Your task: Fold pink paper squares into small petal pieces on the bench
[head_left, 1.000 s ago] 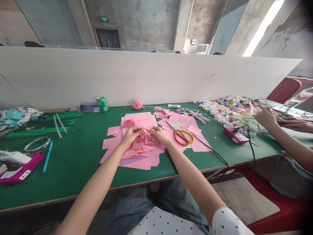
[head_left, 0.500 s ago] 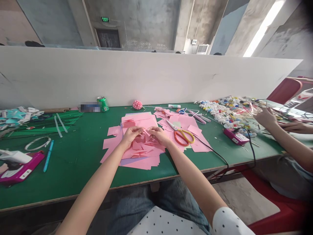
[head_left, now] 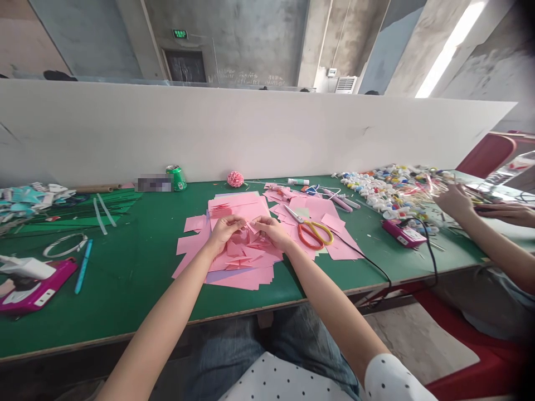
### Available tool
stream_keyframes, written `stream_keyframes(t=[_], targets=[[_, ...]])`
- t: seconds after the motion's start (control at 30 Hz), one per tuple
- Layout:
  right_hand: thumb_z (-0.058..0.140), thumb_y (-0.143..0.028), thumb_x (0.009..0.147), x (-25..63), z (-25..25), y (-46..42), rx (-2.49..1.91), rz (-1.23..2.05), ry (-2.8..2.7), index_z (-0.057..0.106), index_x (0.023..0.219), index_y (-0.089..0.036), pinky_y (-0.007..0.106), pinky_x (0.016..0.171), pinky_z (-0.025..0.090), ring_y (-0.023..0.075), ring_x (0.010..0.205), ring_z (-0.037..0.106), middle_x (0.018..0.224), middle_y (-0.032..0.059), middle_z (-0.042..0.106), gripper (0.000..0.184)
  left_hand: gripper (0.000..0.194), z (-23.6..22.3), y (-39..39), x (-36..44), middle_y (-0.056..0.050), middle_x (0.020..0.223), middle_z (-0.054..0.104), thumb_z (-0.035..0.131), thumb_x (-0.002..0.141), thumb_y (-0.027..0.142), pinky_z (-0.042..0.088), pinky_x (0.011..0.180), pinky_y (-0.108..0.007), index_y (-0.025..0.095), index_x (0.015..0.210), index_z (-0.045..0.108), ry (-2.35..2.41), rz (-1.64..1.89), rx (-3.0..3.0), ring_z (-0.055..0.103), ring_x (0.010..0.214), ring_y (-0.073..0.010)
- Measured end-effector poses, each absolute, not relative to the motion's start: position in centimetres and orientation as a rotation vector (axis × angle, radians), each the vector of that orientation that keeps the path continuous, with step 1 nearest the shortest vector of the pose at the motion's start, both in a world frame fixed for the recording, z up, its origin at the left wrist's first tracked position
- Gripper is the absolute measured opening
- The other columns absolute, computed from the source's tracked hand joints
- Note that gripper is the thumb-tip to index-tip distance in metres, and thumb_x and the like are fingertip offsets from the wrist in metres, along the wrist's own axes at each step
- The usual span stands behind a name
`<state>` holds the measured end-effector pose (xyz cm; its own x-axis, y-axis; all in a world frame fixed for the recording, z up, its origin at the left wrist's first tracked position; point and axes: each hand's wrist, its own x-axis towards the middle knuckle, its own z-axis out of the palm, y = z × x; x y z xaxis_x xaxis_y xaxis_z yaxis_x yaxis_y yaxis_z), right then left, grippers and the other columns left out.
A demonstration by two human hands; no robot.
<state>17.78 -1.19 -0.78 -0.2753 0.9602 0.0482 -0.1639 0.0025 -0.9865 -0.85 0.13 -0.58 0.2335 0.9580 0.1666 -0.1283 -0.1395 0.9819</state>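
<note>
My left hand and my right hand meet above a heap of pink paper. Between their pinched fingertips is a small piece of pink paper, partly covered by the fingers. Folded pink pieces lie loose just below the hands. Behind the left hand a little stack of thin pink pieces rests on the sheets. To the right of my right hand lie scissors with one red and one yellow handle loop, on more pink sheets.
A pink paper ball and a green can stand near the white partition. Power strips lie left and right, a black cord crossing the table. At right, a co-worker's hands are beside many small bottles.
Both hands keep almost the same place and pinch on the pink paper. At the right, the co-worker's farther hand has shifted slightly.
</note>
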Motion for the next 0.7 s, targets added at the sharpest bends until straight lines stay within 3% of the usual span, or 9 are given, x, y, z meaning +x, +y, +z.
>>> stream_keyframes(t=[0.13, 0.3, 0.53, 0.7], targets=[[0.077, -0.043, 0.067, 17.8, -0.99, -1.08, -0.897, 1.437, -1.31, 0.062, 0.075, -0.015, 0.018, 0.047, 0.035, 0.005, 0.049, 0.047, 0.061, -0.004, 0.056, 0.033, 0.033, -0.27, -0.13, -0.75, -0.001, 0.068, 0.064, 0.084, 0.062, 0.042, 0.046, 0.058, -0.022, 0.015, 0.078, 0.071, 0.885, 1.161, 1.343, 0.058, 0.061, -0.012], [0.076, -0.049, 0.066, 17.71, -1.22, -1.06, -0.913, 1.387, -1.282, 0.061, 0.075, -0.016, 0.019, 0.044, 0.032, 0.0061, 0.047, 0.047, 0.059, -0.0039, 0.055, 0.036, 0.039, 0.07, -0.36, -0.49, -0.002, 0.076, 0.065, 0.079, 0.068, 0.046, 0.049, 0.061, -0.024, 0.016, 0.092, 0.069, 0.889, 1.124, 1.339, 0.061, 0.064, -0.0131], [0.077, -0.051, 0.064, 17.48, -1.25, -1.22, -0.942, 1.351, -1.247, 0.06, 0.075, -0.017, 0.019, 0.04, 0.031, 0.0069, 0.047, 0.048, 0.059, -0.0031, 0.055, 0.04, 0.032, -0.14, -0.45, -0.47, 0.0, 0.065, 0.064, 0.077, 0.07, 0.045, 0.045, 0.061, -0.024, 0.015, 0.07, 0.064, 0.91, 1.096, 1.389, 0.058, 0.059, -0.012], [0.077, -0.051, 0.063, 17.41, -0.93, -1.41, -0.963, 1.348, -1.261, 0.06, 0.075, -0.017, 0.018, 0.041, 0.032, 0.0064, 0.046, 0.046, 0.058, -0.0035, 0.054, 0.04, 0.032, 0.02, -0.57, -0.36, 0.0, 0.064, 0.063, 0.074, 0.072, 0.046, 0.044, 0.06, -0.025, 0.016, 0.071, 0.064, 0.924, 1.067, 1.407, 0.058, 0.058, -0.0124]])
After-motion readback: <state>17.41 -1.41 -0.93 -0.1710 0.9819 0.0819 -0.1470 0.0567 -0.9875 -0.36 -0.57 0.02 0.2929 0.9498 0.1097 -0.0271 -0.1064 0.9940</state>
